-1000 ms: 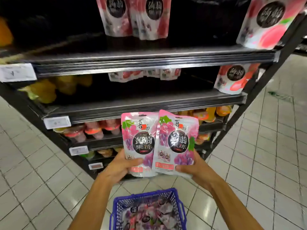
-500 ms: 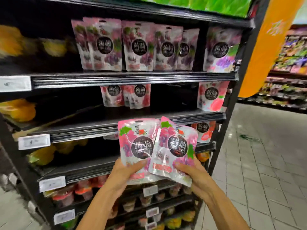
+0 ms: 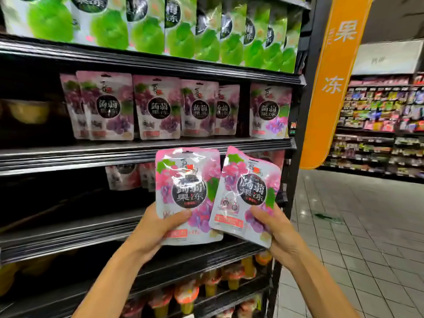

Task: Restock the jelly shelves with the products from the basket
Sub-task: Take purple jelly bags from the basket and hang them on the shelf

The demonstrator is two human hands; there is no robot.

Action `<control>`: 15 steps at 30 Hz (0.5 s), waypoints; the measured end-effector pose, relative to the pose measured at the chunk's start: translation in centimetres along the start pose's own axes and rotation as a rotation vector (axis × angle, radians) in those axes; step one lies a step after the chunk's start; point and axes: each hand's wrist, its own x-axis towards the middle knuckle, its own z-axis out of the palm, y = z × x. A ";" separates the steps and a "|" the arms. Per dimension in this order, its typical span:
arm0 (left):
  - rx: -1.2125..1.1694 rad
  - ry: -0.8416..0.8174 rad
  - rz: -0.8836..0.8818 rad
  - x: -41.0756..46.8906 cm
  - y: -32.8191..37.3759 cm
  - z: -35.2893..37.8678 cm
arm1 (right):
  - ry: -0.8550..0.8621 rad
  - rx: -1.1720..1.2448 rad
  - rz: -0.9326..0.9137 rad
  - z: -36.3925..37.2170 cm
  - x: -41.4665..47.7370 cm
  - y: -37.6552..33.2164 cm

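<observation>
My left hand grips the lower edge of a pink grape jelly pouch, held upright. A second grape jelly pouch, tilted slightly right, is held at its bottom corner by my right hand. Both pouches are raised in front of the black shelf edge. On that shelf stands a row of matching grape pouches, with a gap left of the rightmost one. The basket is out of view.
Green jelly pouches fill the shelf above. Peach pouches stand on the shelf behind my hands, cup jellies lower down. An orange sign hangs at the rack's right end, beyond it tiled aisle floor and another shelving unit.
Both hands have lifted the two pouches from above the basket up to the level of the grape shelf. My view has swung upward, and the basket has dropped out of sight.
</observation>
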 end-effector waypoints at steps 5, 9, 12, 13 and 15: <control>0.110 -0.001 0.104 4.1 2.1 2.1 | -0.018 -0.074 -0.111 -2.4 3.7 -2.9; 0.193 0.041 0.149 7.0 3.2 4.0 | -0.012 -0.140 -0.152 -4.6 6.8 -5.5; 0.215 0.078 0.175 8.8 3.8 4.9 | -0.024 -0.176 -0.183 -5.9 8.7 -7.4; 0.212 0.097 0.184 9.4 4.0 5.2 | -0.012 -0.174 -0.189 -6.3 9.3 -7.9; 0.205 0.135 0.195 10.3 4.4 5.9 | -0.002 -0.172 -0.208 -7.1 10.5 -8.9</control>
